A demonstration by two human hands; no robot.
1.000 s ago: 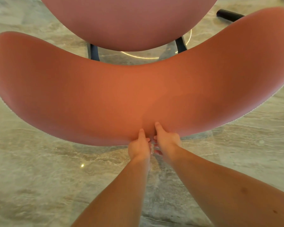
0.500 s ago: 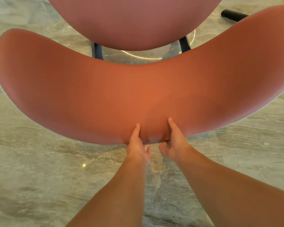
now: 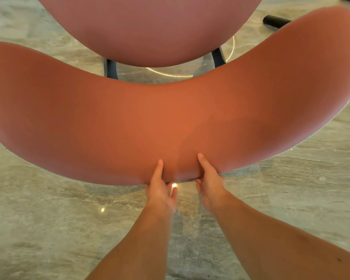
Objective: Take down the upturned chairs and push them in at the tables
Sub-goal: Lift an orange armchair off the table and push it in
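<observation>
A pink-orange chair stands upright on the floor right in front of me. Its wide curved backrest (image 3: 129, 122) spans the whole view, and its round seat (image 3: 150, 27) lies beyond at the top. My left hand (image 3: 160, 188) and my right hand (image 3: 209, 182) grip the near top edge of the backrest side by side. Both thumbs lie on its inner face, and the fingers curl behind the rim. Two dark legs (image 3: 111, 69) show in the gap between seat and backrest. No table is in view.
Grey marbled floor (image 3: 49, 229) surrounds the chair and reflects small ceiling lights. A dark cylindrical leg or foot (image 3: 275, 21) of other furniture lies at the upper right. A bright ring of reflected light (image 3: 170, 74) shows on the floor under the seat.
My hands have moved a little apart on the backrest rim, thumbs stretched further up its inner face. The chair sits slightly further from me and the view has shifted a bit.
</observation>
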